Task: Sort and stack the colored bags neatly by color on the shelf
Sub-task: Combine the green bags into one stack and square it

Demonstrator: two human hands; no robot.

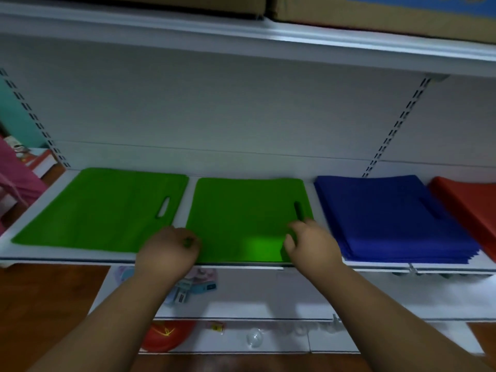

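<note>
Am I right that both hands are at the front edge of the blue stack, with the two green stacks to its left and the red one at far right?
Not quite: in the head view the left hand and right hand are at the right-hand green stack, not the blue stack. The rest holds.

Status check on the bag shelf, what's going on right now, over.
Left hand and right hand both grip the middle green stack at its front corners. Blue stack sits beside it, apart. Nothing in the way.
</note>
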